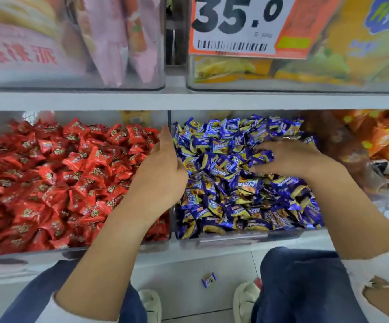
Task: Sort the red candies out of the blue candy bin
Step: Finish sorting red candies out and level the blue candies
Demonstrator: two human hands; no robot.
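A clear bin (235, 240) holds a heap of blue-and-yellow wrapped candies (230, 201). The clear bin to its left is piled with red wrapped candies (56, 173). My left hand (163, 169) hovers over the divider between the two bins, fingers straight and pointing up, holding nothing that I can see. My right hand (289, 157) lies palm down on the blue candies, fingers spread and dug slightly into the pile. No red candy shows among the blue ones.
A bin of orange and brown packets (361, 145) stands to the right. The shelf above carries pink snack bags (56, 43), yellow bags and a price tag (242, 24). One blue candy (209, 279) lies on the floor between my shoes.
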